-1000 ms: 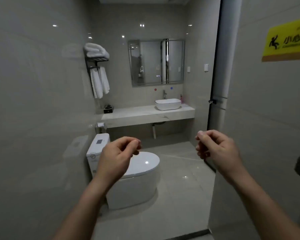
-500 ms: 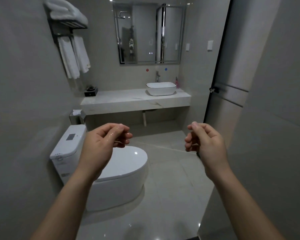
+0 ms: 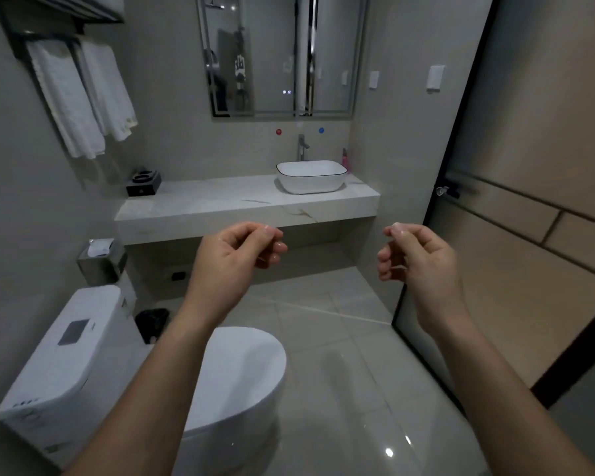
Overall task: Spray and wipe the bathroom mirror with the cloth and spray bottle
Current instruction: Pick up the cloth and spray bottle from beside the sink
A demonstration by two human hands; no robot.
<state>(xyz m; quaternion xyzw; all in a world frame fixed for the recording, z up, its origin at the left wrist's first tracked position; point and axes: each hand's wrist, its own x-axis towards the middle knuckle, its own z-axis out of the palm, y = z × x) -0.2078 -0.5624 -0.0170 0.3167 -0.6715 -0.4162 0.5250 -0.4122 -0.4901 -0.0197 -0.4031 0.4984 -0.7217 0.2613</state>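
The bathroom mirror [image 3: 282, 56] hangs on the far wall above a white basin [image 3: 310, 176] on a marble counter [image 3: 220, 204]. A small pink bottle [image 3: 344, 159] stands behind the basin's right end; I cannot tell if it is a spray bottle. No cloth is visible apart from the hanging towels. My left hand [image 3: 232, 259] and my right hand [image 3: 418, 261] are raised in front of me, well short of the counter, fingers curled with thumb against fingertips and nothing in them.
A white toilet [image 3: 83, 365] stands at lower left, with a tissue box [image 3: 100, 259] and a black bin [image 3: 152, 322] behind it. White towels [image 3: 83, 94] hang on a rack at upper left. A glass door with a black frame [image 3: 437, 187] stands open on the right. The floor is glossy tile.
The view has moved forward into the bathroom; the mirror, counter and toilet appear larger and closer. Both hands have kept their raised, curled pose.
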